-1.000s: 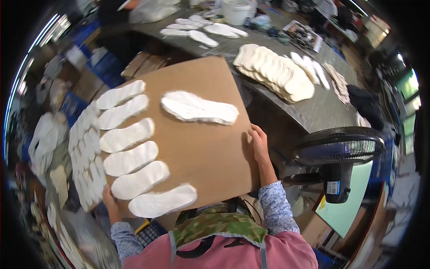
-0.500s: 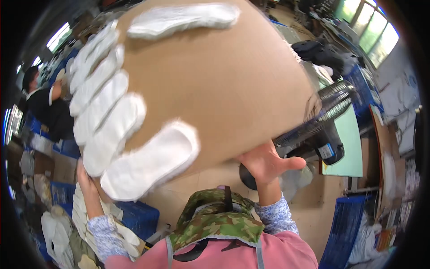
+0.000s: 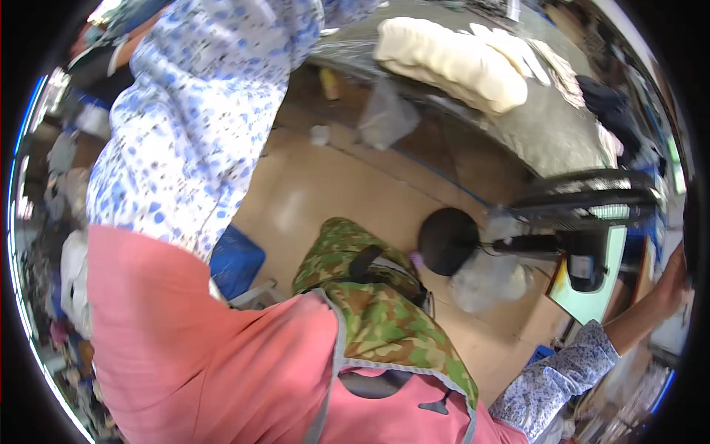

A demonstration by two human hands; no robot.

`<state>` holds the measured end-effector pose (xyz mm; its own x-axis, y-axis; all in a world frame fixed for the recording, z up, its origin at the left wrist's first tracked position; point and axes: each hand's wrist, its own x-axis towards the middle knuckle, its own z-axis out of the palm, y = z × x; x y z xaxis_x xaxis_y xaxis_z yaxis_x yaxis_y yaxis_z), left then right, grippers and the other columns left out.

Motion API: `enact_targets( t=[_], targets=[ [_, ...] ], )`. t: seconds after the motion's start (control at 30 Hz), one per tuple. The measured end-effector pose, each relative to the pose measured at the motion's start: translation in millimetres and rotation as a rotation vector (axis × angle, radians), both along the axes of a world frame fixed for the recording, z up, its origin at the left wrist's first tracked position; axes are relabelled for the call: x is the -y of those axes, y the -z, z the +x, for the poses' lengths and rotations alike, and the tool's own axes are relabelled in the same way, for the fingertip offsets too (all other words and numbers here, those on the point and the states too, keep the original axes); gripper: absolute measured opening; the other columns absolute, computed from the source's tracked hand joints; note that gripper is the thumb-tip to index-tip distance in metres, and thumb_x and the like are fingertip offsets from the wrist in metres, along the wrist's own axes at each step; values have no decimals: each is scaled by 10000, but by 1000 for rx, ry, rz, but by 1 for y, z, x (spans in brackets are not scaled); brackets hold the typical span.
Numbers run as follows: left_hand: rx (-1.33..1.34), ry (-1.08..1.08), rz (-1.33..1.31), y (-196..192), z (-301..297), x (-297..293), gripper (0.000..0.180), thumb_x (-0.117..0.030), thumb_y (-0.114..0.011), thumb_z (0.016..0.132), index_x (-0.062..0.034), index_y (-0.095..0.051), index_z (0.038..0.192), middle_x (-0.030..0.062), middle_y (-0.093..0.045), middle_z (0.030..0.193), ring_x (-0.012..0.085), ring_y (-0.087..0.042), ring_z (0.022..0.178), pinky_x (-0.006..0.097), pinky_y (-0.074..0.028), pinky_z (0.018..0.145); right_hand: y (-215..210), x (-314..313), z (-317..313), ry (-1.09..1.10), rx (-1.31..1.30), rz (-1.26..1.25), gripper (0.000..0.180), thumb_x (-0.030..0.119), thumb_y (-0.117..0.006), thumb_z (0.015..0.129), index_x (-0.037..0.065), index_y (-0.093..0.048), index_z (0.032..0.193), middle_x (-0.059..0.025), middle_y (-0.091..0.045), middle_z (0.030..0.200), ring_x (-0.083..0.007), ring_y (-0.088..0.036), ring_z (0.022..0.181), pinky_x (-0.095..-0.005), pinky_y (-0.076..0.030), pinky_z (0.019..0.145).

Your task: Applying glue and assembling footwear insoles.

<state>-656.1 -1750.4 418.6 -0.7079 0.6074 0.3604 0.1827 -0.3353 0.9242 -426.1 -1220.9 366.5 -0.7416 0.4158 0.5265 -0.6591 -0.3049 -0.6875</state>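
My left arm is raised high across the upper left, its blue-and-white patterned sleeve (image 3: 200, 133) running out past the top edge. The hand at its end is out of view. Stretched out to the far right, my right hand (image 3: 674, 285) reaches the dark rim of the picture, where its fingers are lost; what it touches cannot be made out. A row of cream, insole-shaped pieces (image 3: 451, 63) pressed together lies on the grey-covered table (image 3: 532, 140) ahead. Flatter white pieces (image 3: 510, 48) lie beside the row.
A black fan (image 3: 584, 196) with a round base (image 3: 449, 240) stands at the right, near a pale green board (image 3: 592, 274). Clear plastic bags (image 3: 488, 285) lie by the base. A blue bin (image 3: 235, 260) is at my left, and a person's arm (image 3: 122, 55) shows at the upper left.
The large brown board with white insoles, earlier in front of me, is out of view. My left arm has gone up and forward, my right arm out to the right. The table now shows.
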Motion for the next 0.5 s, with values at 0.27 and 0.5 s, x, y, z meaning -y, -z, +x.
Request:
enact_targets(
  t=[0.27,0.5],
  targets=[
    [-127,-322,-167,107,14,-72,380,-142,-488,942,-22,-499,1302,-7,-569,999,95,-525,825,258,-418,716,51,-140,71,-246,-124,-191,446,70,-544,925,-86,-396,1315,-253,-473,1331,-369,-457,1245,-509,-343,1098],
    [244,-748,-108,282,57,-5,278,-90,-455,945,-17,-542,1198,-7,-492,824,83,-474,679,214,-383,586,133,-216,81,357,-11,-384,471,74,-572,908,-18,-409,1340,-175,-488,1332,-323,-467,1224,-484,-394,1065]
  ],
)
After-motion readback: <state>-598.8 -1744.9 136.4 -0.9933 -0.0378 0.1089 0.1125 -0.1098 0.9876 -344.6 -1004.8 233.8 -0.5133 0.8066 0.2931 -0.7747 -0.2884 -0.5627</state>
